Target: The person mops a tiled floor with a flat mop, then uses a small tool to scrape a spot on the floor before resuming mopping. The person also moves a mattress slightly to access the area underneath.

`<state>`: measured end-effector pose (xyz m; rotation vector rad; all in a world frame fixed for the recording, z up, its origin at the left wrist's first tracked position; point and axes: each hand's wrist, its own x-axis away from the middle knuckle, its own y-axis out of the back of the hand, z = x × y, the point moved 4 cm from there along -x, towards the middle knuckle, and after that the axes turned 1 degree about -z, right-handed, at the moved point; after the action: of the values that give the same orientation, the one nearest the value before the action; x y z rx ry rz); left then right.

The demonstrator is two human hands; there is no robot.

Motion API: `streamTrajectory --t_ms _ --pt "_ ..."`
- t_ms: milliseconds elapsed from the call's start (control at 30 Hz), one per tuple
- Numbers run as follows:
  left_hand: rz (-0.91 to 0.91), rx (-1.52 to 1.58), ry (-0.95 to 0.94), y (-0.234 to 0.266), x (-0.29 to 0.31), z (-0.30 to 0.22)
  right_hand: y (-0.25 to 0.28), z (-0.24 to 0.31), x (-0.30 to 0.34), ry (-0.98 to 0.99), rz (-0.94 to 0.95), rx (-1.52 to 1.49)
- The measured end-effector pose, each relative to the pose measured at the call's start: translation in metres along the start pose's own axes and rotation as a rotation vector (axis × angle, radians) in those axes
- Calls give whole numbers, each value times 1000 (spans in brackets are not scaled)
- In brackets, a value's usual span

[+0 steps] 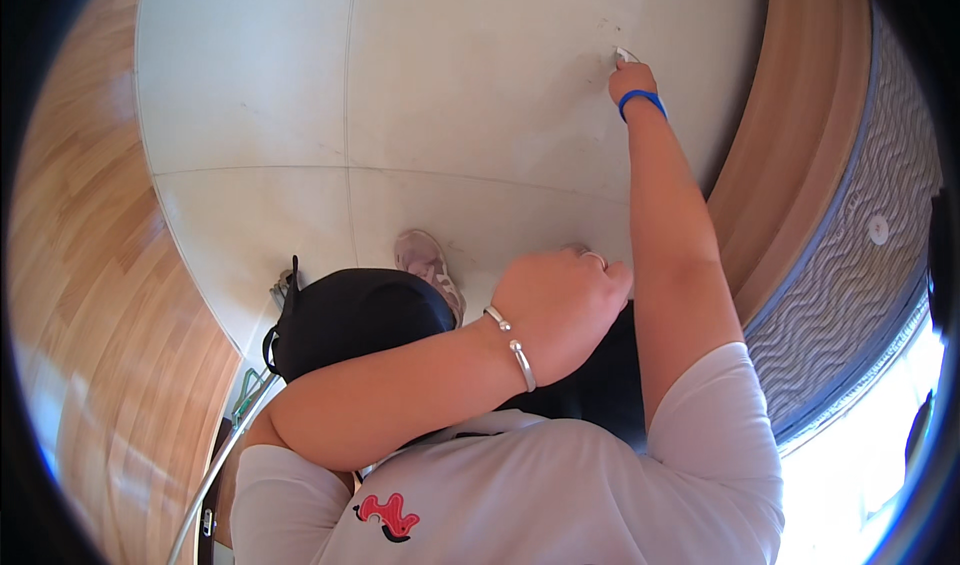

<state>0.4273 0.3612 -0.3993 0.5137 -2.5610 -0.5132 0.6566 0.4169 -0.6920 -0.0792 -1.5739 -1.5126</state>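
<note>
My right arm reaches far forward over the pale tiled floor point(480, 85). At its end my right hand point(633, 79), with a blue band point(640, 98) round the wrist, is closed on a small white piece, perhaps tissue or cloth point(622, 56), at floor level. Dark specks point(610, 27) lie on the tile just beyond it. Bent across my body, my left hand point(565, 305) is curled closed, back upward, with a ring on one finger and a silver bangle point(516, 350) at the wrist. Whether anything is inside its fingers is hidden.
A wooden bed base point(800, 135) with a grey wavy-patterned mattress point(850, 255) runs along the right. Wood-look panelling point(100, 235) curves along the left. My shoe point(425, 260) stands on the tiles beside my black-clad knee point(360, 315). A pale pole point(215, 465) slants at lower left.
</note>
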Motion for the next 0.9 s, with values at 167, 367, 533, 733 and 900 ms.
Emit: streamTrajectory --t_ms 167,367,533,733,900 --pt "13 -5 25 1 -2 5 -16 10 16 200 -85 303" --pt "29 -4 7 -1 1 1 18 9 -17 54 -66 -46" --pt "-22 15 36 4 0 2 -13 11 16 146 -110 195" --pt "18 -34 -38 -3 4 1 -3 7 0 182 -79 227" --pt "-17 18 -12 2 5 -4 -2 20 8 204 -76 196"
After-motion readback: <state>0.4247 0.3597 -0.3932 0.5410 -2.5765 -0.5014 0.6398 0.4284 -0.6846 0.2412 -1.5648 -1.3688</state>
